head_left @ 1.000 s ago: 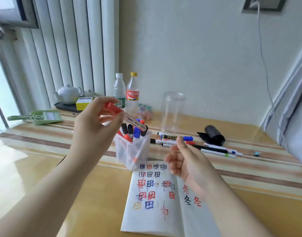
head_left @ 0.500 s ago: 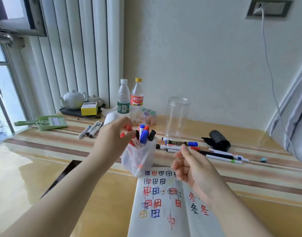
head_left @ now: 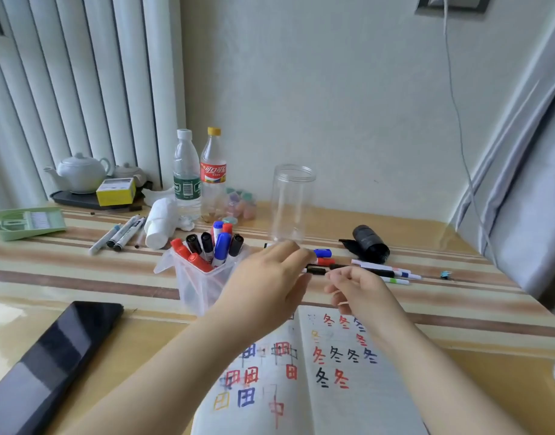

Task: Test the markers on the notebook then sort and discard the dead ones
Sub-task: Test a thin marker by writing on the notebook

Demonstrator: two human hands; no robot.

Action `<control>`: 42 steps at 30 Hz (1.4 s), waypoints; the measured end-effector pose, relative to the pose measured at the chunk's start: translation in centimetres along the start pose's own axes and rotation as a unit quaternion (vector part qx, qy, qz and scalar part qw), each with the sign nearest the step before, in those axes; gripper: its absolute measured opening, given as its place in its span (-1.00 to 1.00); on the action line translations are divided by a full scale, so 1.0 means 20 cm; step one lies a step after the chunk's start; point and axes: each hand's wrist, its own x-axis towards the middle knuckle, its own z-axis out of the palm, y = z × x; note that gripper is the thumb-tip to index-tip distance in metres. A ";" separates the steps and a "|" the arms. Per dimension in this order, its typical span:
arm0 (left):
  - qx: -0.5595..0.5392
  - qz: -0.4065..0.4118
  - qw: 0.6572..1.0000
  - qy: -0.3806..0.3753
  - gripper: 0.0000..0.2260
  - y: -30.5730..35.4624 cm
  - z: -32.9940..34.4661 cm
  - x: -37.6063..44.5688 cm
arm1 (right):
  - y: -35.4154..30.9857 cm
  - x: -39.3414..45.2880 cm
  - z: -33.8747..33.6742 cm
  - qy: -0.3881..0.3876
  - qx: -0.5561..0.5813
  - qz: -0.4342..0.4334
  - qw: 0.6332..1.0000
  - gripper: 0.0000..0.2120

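An open notebook (head_left: 348,412) with red, blue, black and yellow test marks lies in front of me. Behind it, a clear plastic cup (head_left: 200,287) holds several capped markers (head_left: 221,249). More markers lie in a row on the table to its right, among them a blue-capped one (head_left: 323,253) and a black pen (head_left: 373,272). My left hand (head_left: 269,277) reaches across past the cup, its fingers stretched out over that row and touching it. My right hand (head_left: 357,290) hovers close by, loosely curled, with nothing in it.
An empty clear jar (head_left: 291,205) stands behind the row, with a black bag roll (head_left: 368,243) to its right. Three grey markers (head_left: 122,232), a tissue wad (head_left: 161,222), two bottles (head_left: 186,177) and a teapot (head_left: 80,172) sit at the back left. A dark phone (head_left: 50,362) lies near left.
My left hand put the red-capped marker into the cup, then swung right to the row of lying markers. The right hand stayed above the notebook's top edge.
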 end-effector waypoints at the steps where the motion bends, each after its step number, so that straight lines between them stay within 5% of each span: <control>1: -0.009 -0.003 1.000 -0.025 -0.81 0.02 0.06 0.01 | 0.03 0.04 -0.04 0.022 -0.053 -0.016 0.998 -0.87; 10: -0.076 -0.129 0.981 -0.119 -0.72 0.00 0.49 0.06 | 0.35 0.42 -0.39 0.080 -0.409 -0.059 0.907 -0.77; 17: -0.109 -0.152 0.978 -0.094 -0.74 -0.06 0.56 0.02 | 0.40 0.60 -0.45 0.047 -0.501 -0.104 0.858 -0.97; 26: -0.121 -0.170 0.972 -0.104 -0.77 -0.06 0.53 0.02 | 0.33 0.58 -0.45 -0.045 -0.605 -0.100 0.788 -0.91; 28: -0.112 -0.182 0.969 -0.122 -0.79 -0.06 0.51 0.03 | 0.28 0.49 -0.41 -0.007 -0.516 -0.120 0.848 -0.92; 31: -0.146 -0.198 0.956 -0.159 -0.78 -0.01 0.45 0.06 | 0.18 0.34 -0.31 0.053 -0.154 -0.079 0.984 -0.85; 35: -0.203 -0.154 0.949 -0.184 -0.74 0.13 0.37 0.08 | 0.13 0.13 -0.17 0.013 0.237 -0.019 0.971 -0.78; 39: -0.188 -0.154 0.954 -0.175 -0.79 0.19 0.32 0.01 | 0.14 -0.05 -0.11 -0.008 0.275 -0.005 0.961 -0.75; 42: -0.152 -0.177 0.953 -0.192 -0.81 0.16 0.29 -0.07 | 0.18 -0.17 -0.13 0.021 -0.019 -0.065 0.997 -0.76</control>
